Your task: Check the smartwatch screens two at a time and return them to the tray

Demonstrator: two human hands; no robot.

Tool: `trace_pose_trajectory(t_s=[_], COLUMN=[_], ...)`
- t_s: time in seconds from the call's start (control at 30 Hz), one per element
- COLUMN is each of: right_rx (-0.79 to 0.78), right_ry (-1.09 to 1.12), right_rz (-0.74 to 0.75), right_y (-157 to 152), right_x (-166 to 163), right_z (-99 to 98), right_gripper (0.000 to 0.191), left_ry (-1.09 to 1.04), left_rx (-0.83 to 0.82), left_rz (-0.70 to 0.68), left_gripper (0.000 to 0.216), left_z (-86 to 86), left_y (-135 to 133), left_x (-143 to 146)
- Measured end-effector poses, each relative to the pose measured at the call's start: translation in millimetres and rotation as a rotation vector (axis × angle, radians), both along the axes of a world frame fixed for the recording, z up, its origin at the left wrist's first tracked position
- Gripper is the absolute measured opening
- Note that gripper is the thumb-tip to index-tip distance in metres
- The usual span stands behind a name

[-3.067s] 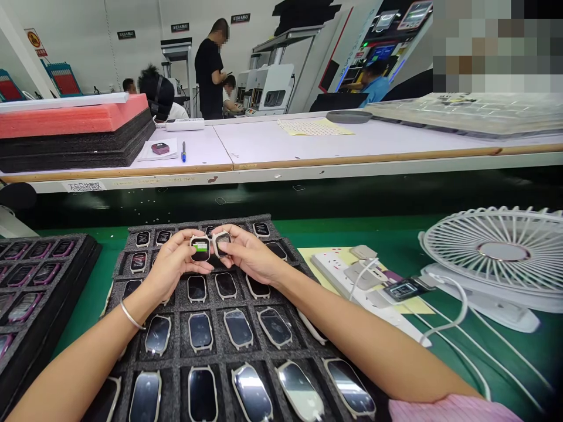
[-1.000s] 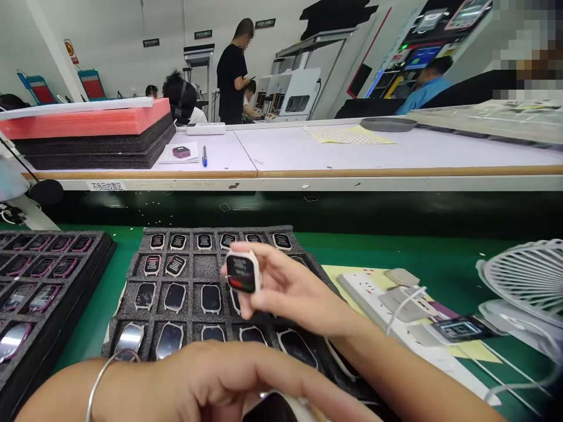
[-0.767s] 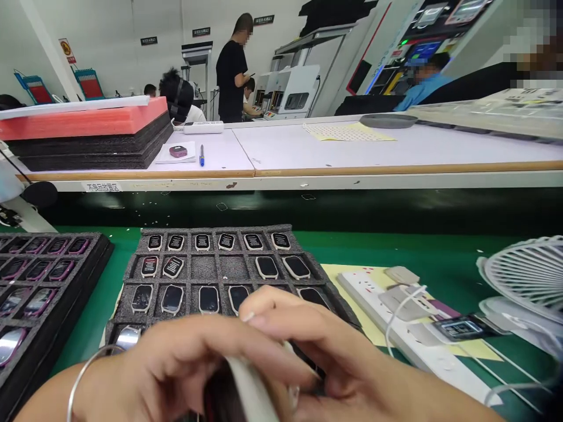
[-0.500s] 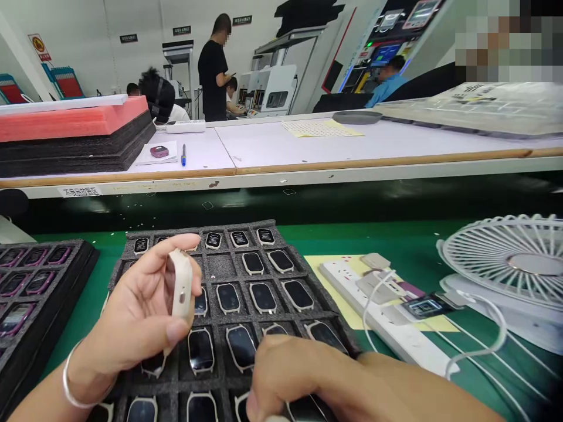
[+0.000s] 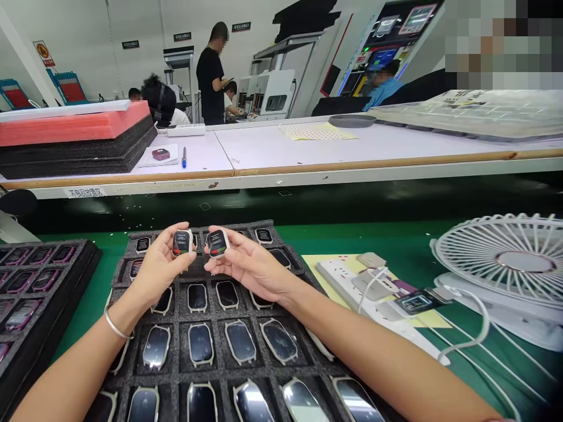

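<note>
Over the far part of a dark foam tray (image 5: 176,351), I hold up two watch bodies side by side. My left hand (image 5: 160,261) grips one smartwatch (image 5: 182,242) by its edges, with thumb and fingers on either side. In my right hand (image 5: 255,264) is the other smartwatch (image 5: 217,242), pinched between thumb and fingers. Both screens face me and are lit with small text and a red and green band near the bottom. Neither watch has a strap. Below my hands, rows of similar pale-framed watches lie in the tray's compartments, mostly with dark screens.
At left stands another foam tray (image 5: 85,264) with purple-framed watches. To the right are a white power strip (image 5: 347,287) with plugs and cables, a small display device (image 5: 417,301) and a white fan (image 5: 505,258). A raised shelf (image 5: 264,158) crosses behind; people are beyond it.
My right hand has risen from the tray's near part, now holding a watch beside the other one. My left hand moved farther away and turned its watch from edge-on to screen-facing.
</note>
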State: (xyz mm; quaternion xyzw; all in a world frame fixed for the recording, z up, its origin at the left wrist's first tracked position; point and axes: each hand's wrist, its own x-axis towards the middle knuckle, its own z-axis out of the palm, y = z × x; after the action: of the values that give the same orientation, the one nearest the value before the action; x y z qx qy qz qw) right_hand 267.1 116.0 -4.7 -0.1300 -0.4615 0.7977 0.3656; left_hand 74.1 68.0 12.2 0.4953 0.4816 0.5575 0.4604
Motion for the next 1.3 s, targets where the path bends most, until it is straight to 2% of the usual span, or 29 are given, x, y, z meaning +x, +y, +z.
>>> trace_pose_trajectory(t_s=[0.43, 0.5, 0.6, 0.73, 0.83, 1.1, 1.3], right_rx=[-0.127, -0.18, -0.289, -0.384, -0.37, -0.347, -0.349], right_ry=[-0.024, -0.027, -0.073, -0.116, -0.129, -0.157, -0.103], right_rz=[-0.036, -0.059, -0.115, -0.173, -0.171, -0.163, -0.144], right_y=[5, 6, 10, 16, 16, 17, 19], right_x=[2, 0, -2, -2, -1, 0, 0], right_z=[-2.5, -2.3, -3.3, -5.1, -5.4, -6.8, -9.5], right_gripper=[0.058, 0.046, 0.017, 0.031, 0.03, 0.031, 0.033], left_ry=[-0.065, -0.071, -0.147, -0.316, -0.382, -0.44, -0.463], left_rx=[-0.077, -0.103, -0.2, -0.293, -0.316, -0.376, -0.369], left_rz=[0.035, 0.06, 0.098, 0.072, 0.053, 0.07, 0.03], left_gripper=[0.064, 0.063, 0.056, 0.037, 0.028, 0.036, 0.042], left_z=[-4.5, -5.9, -8.2, -9.0, -6.7, -0.1, 2.4], left_y=[0, 2, 4, 8, 9, 8, 7], left_x=[6, 6, 4, 1, 0, 2, 2])
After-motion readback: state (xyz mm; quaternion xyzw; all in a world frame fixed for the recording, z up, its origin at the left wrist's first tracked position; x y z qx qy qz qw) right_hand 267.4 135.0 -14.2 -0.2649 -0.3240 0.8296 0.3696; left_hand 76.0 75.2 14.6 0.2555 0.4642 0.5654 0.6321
